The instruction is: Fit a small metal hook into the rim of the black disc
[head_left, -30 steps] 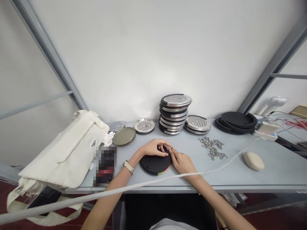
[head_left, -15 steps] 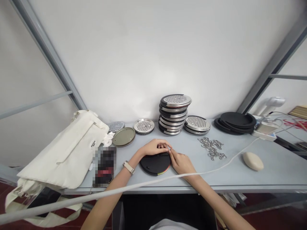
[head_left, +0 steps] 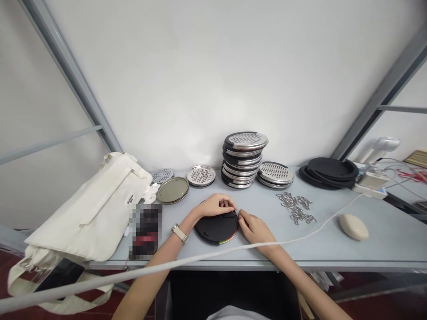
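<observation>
A round black disc (head_left: 216, 231) lies flat on the table before me, with a red-and-yellow strip along its lower right edge. My left hand (head_left: 218, 206) reaches over its far side, fingers curled and pinched together at the right rim. From the right, my right hand (head_left: 255, 226) meets it there, thumb and forefinger closed. A small shiny metal piece (head_left: 235, 213) shows between both sets of fingertips; its exact shape is mostly hidden. Right of the hands lies a loose pile of bent metal wire clips (head_left: 295, 206).
Behind the hands rises a stack of perforated metal grater discs (head_left: 243, 160), with a shorter stack (head_left: 275, 173) beside it. Olive lids (head_left: 172, 190), black discs (head_left: 330, 171), a white bag (head_left: 90, 209) and a beige oval object (head_left: 353, 226) lie around. A white cable (head_left: 200, 257) crosses in front.
My right hand has shifted slightly right, away from the left fingertips, and the small metal piece between them now shows. The disc stays in place.
</observation>
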A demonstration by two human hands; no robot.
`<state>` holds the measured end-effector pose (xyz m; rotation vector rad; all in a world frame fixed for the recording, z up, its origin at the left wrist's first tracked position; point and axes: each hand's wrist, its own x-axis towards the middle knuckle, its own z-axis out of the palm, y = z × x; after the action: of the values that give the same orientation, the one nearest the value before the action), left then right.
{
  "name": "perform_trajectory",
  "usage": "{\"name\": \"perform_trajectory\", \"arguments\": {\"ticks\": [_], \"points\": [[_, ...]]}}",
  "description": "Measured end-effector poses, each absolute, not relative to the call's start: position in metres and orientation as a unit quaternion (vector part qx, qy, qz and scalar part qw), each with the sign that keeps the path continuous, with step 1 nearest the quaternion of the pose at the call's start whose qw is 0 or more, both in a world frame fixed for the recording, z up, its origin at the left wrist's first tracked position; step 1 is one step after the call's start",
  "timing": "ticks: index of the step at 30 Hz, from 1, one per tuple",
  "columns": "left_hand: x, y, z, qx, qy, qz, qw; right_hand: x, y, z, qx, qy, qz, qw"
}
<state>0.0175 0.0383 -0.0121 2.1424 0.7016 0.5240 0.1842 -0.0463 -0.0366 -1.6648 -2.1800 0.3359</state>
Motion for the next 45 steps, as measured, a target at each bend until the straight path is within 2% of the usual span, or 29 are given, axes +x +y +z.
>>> {"name": "perform_trajectory", "arguments": {"ticks": [5, 22, 45], "points": [[0.017, 0.036, -0.007, 0.86, 0.265, 0.216, 0.378, 0.183, -0.047, -0.038, -0.608, -0.762, 0.106, 0.197], [0.014, 0.032, -0.001, 0.842, 0.234, 0.203, 0.442, 0.182, -0.047, -0.039, -0.604, -0.772, 0.076, 0.182], [0.015, 0.034, -0.006, 0.837, 0.231, 0.203, 0.453, 0.183, -0.045, -0.045, -0.594, -0.776, 0.06, 0.203]]}}
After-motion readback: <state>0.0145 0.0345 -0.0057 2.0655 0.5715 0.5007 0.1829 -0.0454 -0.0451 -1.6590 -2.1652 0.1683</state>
